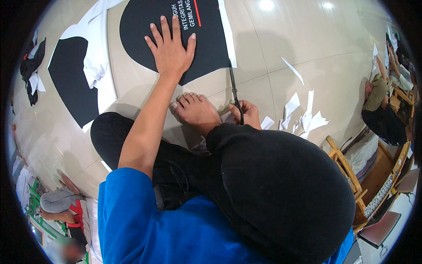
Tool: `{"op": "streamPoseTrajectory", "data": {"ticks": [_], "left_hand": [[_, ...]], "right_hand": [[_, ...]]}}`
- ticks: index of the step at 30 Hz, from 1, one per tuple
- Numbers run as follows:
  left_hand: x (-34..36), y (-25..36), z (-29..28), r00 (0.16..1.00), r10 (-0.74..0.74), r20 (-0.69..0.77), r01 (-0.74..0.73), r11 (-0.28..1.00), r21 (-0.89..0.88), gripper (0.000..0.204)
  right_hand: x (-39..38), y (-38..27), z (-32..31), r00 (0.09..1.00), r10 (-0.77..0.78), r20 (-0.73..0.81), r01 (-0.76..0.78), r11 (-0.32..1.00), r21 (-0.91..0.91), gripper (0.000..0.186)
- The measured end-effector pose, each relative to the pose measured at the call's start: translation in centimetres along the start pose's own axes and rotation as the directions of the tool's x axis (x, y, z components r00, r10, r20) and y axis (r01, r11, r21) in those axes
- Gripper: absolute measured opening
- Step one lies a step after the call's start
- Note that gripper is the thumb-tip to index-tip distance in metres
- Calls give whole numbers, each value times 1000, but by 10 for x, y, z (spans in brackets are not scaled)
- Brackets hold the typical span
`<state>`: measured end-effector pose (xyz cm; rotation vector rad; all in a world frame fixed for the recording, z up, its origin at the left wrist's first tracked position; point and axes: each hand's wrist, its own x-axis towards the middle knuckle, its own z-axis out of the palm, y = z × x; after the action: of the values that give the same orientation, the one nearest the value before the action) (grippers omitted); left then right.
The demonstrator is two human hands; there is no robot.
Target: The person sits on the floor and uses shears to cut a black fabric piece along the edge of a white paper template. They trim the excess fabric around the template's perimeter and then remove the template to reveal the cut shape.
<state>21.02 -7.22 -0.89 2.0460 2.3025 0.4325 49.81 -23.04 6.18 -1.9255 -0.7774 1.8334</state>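
Observation:
My left hand point(170, 46) lies flat, fingers spread, on a black printed sheet point(140, 26) with a rounded edge and a white border, spread on the tiled floor. My right hand point(247, 113) grips black scissors point(234, 90) whose blades point up toward the sheet's lower right edge. My bare foot point(195, 111) rests on the floor between both hands. My raised knee in black trousers point(281, 185) hides my right forearm.
A second black-and-white sheet point(74, 79) lies to the left. White paper offcuts point(303, 116) litter the tiles at right. A wooden bench point(347, 167) stands lower right. A person sits at the right edge point(382, 105); another lies at lower left point(61, 204).

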Motion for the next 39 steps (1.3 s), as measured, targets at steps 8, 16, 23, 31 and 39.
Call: {"op": "streamPoseTrajectory", "data": {"ticks": [8, 16, 23, 31, 39], "left_hand": [[0, -1, 1, 1000, 4, -12, -4, 1000, 2, 81], [3, 4, -2, 1000, -3, 16, 4, 1000, -18, 82], [1, 1, -5, 999, -22, 28, 22, 1000, -1, 82], [1, 1, -3, 1000, -11, 16, 11, 1000, -4, 83], [0, 1, -4, 1000, -13, 21, 13, 1000, -6, 83]], "right_hand": [[1, 10, -2, 1000, 1, 10, -1, 1000, 20, 33], [2, 6, -2, 1000, -13, 7, 13, 1000, -6, 34], [13, -11, 5, 1000, 20, 15, -20, 1000, -24, 36], [20, -13, 7, 1000, -3, 9, 3, 1000, 4, 37], [15, -18, 8, 999, 31, 9, -32, 999, 38, 36]]}}
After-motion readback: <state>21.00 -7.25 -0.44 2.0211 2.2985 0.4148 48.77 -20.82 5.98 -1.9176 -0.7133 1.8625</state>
